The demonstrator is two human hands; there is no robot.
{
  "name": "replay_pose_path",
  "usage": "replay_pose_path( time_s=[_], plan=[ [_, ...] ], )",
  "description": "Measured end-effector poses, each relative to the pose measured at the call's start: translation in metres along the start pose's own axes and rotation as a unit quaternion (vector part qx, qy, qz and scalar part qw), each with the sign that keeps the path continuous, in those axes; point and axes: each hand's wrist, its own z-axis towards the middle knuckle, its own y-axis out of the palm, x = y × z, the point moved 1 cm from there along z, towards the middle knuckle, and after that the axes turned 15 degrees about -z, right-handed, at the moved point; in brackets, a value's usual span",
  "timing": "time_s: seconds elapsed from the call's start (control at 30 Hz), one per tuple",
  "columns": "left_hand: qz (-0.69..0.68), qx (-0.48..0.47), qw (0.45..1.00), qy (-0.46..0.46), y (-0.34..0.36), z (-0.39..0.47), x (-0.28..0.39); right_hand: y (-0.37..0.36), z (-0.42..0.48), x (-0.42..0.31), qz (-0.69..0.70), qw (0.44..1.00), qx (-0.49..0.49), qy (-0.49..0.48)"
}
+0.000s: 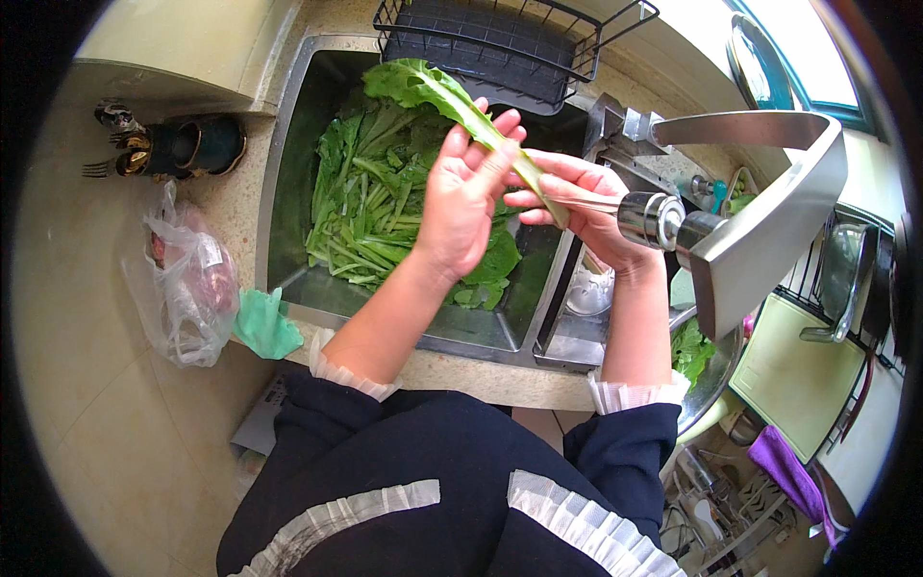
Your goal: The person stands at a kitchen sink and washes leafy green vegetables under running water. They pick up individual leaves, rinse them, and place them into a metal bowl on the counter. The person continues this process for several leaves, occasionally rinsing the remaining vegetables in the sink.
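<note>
One long green leaf point(433, 94) with a pale stalk lies slanted across both hands, above the sink. My left hand point(476, 173) holds its middle between thumb and fingers, palm up. At the stalk's lower end, my right hand point(570, 195) grips it with thumb and fingers. A stream of water from the faucet point(757, 216) runs onto the right hand. Below, many loose leafy greens point(382, 209) fill much of the left basin of the stainless steel sink point(299, 314), partly hidden by the left hand and forearm.
A black wire rack point(490, 43) stands behind the basin. Left are a plastic bag of pinkish contents point(198, 288), a green cloth or bag point(267, 324) and dark utensil holders point(209, 144). Right are a glass bowl with greens point(692, 353), a green cutting board point(793, 368) and a purple cloth point(789, 469).
</note>
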Motion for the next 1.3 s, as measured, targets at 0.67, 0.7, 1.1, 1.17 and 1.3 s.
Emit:
replay_pose_path(
  time_s=[0.67, 0.7, 1.1, 1.17, 1.3],
  plan=[
    [0.015, 0.114, 0.993, -0.027, 0.004, -0.024, -0.009, 0.000, -0.057, 0.047, -0.115, 0.987, 0.112, 0.000],
    [0.001, 0.126, 0.992, 0.005, 0.001, -0.021, -0.004, 0.000, -0.059, 0.046, -0.109, 0.988, 0.110, 0.006],
    [0.068, 0.041, 0.993, -0.083, 0.000, -0.029, 0.013, 0.034, -0.040, 0.039, -0.082, 0.975, 0.204, 0.020],
    [0.088, 0.010, 0.993, -0.080, 0.002, -0.028, 0.014, 0.035, -0.041, 0.037, -0.088, 0.971, 0.221, 0.011],
    [0.077, -0.032, 0.995, -0.048, 0.009, -0.028, 0.014, 0.038, -0.039, 0.035, -0.039, 0.962, 0.262, -0.059]
  ],
)
